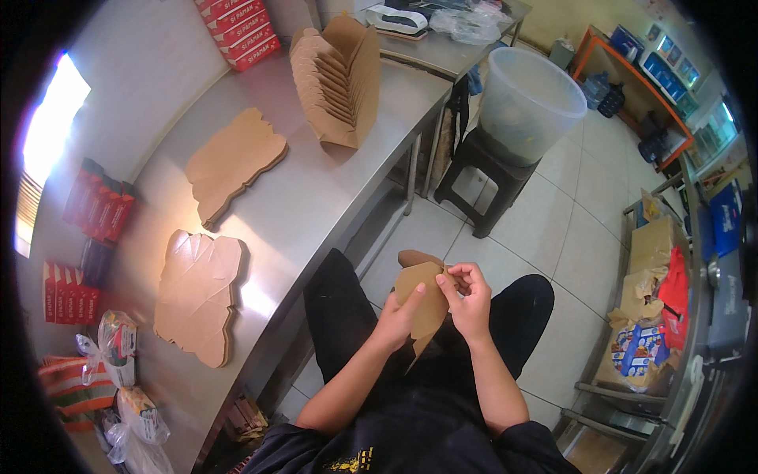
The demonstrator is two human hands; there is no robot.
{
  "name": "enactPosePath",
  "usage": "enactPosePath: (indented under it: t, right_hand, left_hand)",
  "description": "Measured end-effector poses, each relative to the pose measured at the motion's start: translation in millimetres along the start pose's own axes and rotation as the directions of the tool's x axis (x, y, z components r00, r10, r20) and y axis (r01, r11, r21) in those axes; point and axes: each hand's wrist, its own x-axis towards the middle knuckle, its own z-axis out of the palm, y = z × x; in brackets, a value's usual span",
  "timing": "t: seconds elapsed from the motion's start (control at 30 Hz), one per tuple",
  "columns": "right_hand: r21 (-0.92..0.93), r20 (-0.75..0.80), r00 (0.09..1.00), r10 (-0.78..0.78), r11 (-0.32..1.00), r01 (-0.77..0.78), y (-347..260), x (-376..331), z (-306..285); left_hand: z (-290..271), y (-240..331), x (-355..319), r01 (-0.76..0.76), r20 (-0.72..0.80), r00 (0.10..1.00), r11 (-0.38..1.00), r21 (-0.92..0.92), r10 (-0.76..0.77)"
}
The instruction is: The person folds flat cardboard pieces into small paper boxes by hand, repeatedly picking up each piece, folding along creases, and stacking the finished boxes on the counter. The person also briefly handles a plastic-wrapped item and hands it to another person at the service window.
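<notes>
The brown cardboard piece (pixel 430 296) is held above the lap, between the knees, to the right of the counter (pixel 316 193) and clear of its surface. The left hand (pixel 397 322) grips the piece from its left side, thumb laid flat on the upper face; its fingers are largely hidden beneath, so their exact placement cannot be told. The right hand (pixel 471 306) pinches the right edge between thumb and fingertips, near a fold. Caution: if the pinch pulls sideways rather than along the crease, the board may tear or fold off its line. If the left thumb relaxes, the piece may twist and drop toward the tiled floor (pixel 521 237), since no work surface supports it from below. On the counter, two stacks of flat cardboard blanks, one nearer (pixel 197 296) and one farther (pixel 237 162), lie unevenly; a careless reach could slide the top sheets. At the far end, the nested folded cardboard trays (pixel 335 87) stand tall and may topple if knocked by an arm.
</notes>
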Motion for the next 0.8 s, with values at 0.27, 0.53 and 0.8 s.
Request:
enactPosePath:
  t: [0.27, 0.53, 0.8]
  right_hand:
    - [0.298, 0.039, 0.996, 0.076, 0.951, -0.084, 5.5, 5.1, -7.1]
    - [0.216, 0.045, 0.998, 0.038, 0.975, -0.047, 3.6, -0.1, -0.7]
    - [0.217, 0.183, 0.968, 0.169, 0.954, -0.208, 8.6, 6.5, -15.4]
  left_hand:
    - [0.6, 2.5, -0.4, -0.004, 0.033, 0.999, 1.0, -0.008, 0.004]
    - [1.2, 12.5, -4.3, 0.021, 0.044, 0.999, 0.999, -0.041, -0.019]
    - [-14.9, 1.8, 2.1, 0.031, 0.094, 0.995, 0.998, -0.06, -0.026]
